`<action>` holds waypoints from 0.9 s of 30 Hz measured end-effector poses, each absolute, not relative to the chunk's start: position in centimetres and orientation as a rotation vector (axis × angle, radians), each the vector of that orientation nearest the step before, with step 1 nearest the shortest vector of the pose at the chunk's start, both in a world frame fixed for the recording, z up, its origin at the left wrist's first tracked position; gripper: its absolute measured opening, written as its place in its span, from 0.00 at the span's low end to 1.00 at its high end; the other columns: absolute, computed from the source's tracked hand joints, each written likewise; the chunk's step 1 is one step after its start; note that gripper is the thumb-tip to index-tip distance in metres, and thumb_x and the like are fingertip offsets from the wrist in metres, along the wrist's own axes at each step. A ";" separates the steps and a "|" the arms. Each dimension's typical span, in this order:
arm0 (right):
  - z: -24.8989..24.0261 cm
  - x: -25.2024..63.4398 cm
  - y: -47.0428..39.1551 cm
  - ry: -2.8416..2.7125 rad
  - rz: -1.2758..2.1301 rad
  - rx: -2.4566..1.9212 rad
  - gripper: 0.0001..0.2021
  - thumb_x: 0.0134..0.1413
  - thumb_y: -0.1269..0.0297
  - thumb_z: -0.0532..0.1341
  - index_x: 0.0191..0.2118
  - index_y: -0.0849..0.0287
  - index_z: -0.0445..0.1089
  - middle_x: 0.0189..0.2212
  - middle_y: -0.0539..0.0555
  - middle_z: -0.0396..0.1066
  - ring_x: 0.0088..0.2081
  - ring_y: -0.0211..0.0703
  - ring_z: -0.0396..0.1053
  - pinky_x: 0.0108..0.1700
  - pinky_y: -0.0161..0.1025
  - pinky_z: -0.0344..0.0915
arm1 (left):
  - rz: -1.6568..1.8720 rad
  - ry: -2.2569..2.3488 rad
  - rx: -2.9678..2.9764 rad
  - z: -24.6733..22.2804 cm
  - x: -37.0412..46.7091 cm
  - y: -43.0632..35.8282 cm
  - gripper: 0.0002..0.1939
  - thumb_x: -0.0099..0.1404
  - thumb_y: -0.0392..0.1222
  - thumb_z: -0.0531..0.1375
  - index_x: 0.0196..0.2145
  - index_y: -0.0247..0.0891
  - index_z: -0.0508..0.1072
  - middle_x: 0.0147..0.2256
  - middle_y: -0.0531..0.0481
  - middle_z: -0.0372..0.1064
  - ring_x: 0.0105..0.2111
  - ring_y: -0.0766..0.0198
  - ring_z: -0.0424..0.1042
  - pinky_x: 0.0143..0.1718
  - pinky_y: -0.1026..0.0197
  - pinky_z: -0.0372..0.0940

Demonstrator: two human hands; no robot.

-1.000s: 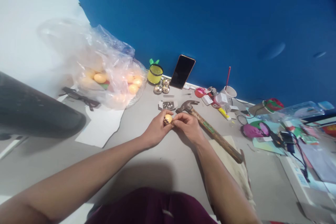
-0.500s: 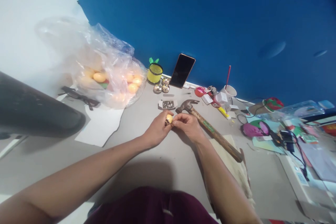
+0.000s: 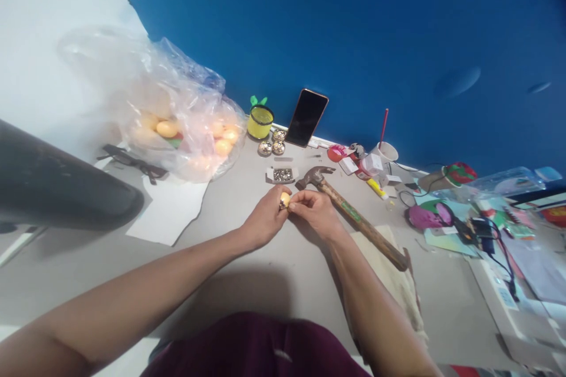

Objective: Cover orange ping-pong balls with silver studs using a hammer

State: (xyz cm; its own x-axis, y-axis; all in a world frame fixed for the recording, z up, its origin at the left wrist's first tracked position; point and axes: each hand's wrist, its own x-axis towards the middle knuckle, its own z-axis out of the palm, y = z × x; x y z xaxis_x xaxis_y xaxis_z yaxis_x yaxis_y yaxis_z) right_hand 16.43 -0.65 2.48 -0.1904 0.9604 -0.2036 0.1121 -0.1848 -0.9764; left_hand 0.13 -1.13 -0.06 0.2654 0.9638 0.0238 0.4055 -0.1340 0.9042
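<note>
My left hand (image 3: 267, 215) is wrapped round a small yellow egg (image 3: 285, 199), with dark shiny studs on part of its surface. At the egg's lower right side, my right hand (image 3: 313, 210) pinches with thumb and forefinger; whatever lies between the fingertips is too small to make out. Just beyond the hands sits an open small box of shiny metal tacks (image 3: 283, 175). Several studded, metallic-looking eggs (image 3: 265, 148) stand together farther back. A claw hammer (image 3: 358, 218) with a wooden handle lies right beside my right hand.
A clear plastic bag of yellow eggs (image 3: 223, 147) stands at the left, near folded glasses (image 3: 135, 162) and white paper (image 3: 168, 215). A phone (image 3: 307, 118) leans on the blue wall beside a yellow cup (image 3: 260, 122). Cloth (image 3: 389, 271) lies under the hammer; cables and craft items clutter the right.
Both hands stay almost in place at the egg, with only a slight shift of the right fingertips. The whole view has moved very slightly.
</note>
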 end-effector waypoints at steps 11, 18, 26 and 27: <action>3.4 17.2 -0.6 -1.431 1.236 -1.370 0.08 0.46 0.58 0.65 0.28 0.57 0.71 0.22 0.47 0.67 0.24 0.37 0.60 0.28 0.36 0.57 | 0.829 1.270 1.558 0.6 -0.3 -1.4 0.11 0.62 0.38 0.58 0.43 0.40 0.67 0.34 0.53 0.67 0.34 0.60 0.67 0.36 0.58 0.62; 2.7 16.4 -0.8 -1.364 1.444 -1.272 0.10 0.43 0.58 0.71 0.27 0.58 0.75 0.24 0.50 0.72 0.27 0.38 0.65 0.34 0.39 0.63 | 0.873 1.152 1.508 0.7 -0.5 -1.1 0.11 0.64 0.46 0.60 0.41 0.39 0.68 0.36 0.51 0.69 0.36 0.60 0.67 0.37 0.59 0.62; 2.5 16.6 -0.6 -1.260 1.545 -1.258 0.12 0.40 0.56 0.75 0.27 0.58 0.76 0.25 0.50 0.74 0.28 0.38 0.67 0.35 0.39 0.64 | 0.832 1.198 1.579 0.9 -0.3 -1.4 0.08 0.65 0.44 0.58 0.41 0.39 0.67 0.34 0.53 0.68 0.35 0.60 0.67 0.36 0.59 0.60; 2.5 16.6 -0.6 -1.252 1.559 -1.253 0.13 0.39 0.56 0.75 0.27 0.58 0.76 0.25 0.50 0.74 0.27 0.38 0.66 0.35 0.39 0.64 | 0.832 1.202 1.593 0.9 -0.3 -1.4 0.08 0.65 0.44 0.58 0.41 0.39 0.67 0.34 0.53 0.68 0.35 0.60 0.67 0.36 0.58 0.60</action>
